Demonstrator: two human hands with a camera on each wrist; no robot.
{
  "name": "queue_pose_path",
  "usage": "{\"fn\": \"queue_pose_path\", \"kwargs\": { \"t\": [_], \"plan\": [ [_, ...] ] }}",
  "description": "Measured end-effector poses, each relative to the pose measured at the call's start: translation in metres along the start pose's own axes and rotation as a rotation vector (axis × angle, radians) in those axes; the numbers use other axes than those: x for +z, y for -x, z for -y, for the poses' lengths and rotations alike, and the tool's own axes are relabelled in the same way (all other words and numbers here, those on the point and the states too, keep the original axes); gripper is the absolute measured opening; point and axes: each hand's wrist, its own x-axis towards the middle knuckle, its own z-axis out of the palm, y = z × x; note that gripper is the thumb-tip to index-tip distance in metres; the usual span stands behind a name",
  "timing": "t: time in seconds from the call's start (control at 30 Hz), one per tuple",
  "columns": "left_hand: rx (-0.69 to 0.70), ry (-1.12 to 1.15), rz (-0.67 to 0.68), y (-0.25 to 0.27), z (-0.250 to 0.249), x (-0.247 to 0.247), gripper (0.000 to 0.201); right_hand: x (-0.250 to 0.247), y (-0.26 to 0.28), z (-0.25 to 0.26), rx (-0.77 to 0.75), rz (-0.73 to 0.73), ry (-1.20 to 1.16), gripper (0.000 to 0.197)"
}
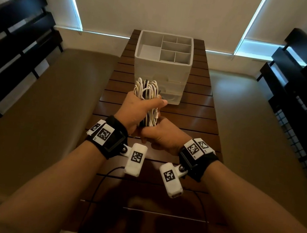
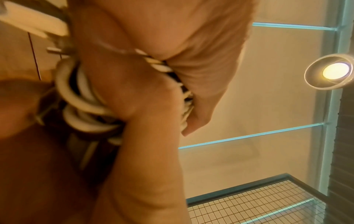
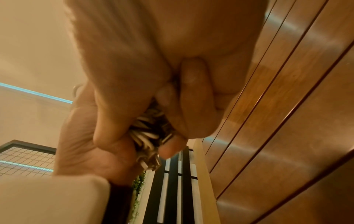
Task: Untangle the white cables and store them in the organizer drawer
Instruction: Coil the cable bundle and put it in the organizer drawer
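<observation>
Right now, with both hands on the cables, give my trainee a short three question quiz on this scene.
1. True or false: the cable bundle lies flat on the table.
2. Which hand grips the upper part of the bundle? A) left hand B) right hand C) neither
3. Fill in: the organizer stands on the table ______ the hands, farther from the person.

Key:
1. False; both hands hold it above the table.
2. A; the right hand grips its lower end.
3. Beyond. Its open top compartments look empty, and its drawers look shut.
</observation>
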Motion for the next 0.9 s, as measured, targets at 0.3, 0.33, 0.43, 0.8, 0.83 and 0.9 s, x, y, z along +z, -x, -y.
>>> {"fn": "queue_pose_path", "kwargs": {
  "t": [0.3, 0.33, 0.43, 0.8, 0.83, 0.9],
  "plan": [
    [-0.163, 0.104, 0.029, -0.027, 0.024, -0.025, 0.018, -0.023, -0.018, -0.011, 0.009, 0.031, 0.116, 0.044],
    [-0.188, 0.128, -0.009, -0.034, 0.028, -0.031, 0.020, -0.035, -0.023, -0.011, 0.019, -0.025, 0.140, 0.054],
    [-0.220, 0.198, -0.158, -0.063, 0.033, -0.058, 0.029, -0.077, -0.038, -0.010, 0.055, -0.307, 0.206, 0.047],
    [-0.424, 0.119, -0.140, -0.198, 0.042, -0.121, 0.026, -0.185, -0.148, -0.019, 0.031, -0.786, -0.081, 0.061],
    [-0.434, 0.105, -0.125, -0.203, 0.044, -0.122, 0.021, -0.188, -0.156, -0.019, 0.022, -0.776, -0.088, 0.066],
    [-0.452, 0.082, -0.091, -0.212, 0.047, -0.123, 0.017, -0.190, -0.167, -0.017, -0.001, -0.729, -0.113, 0.069]
  ]
}}
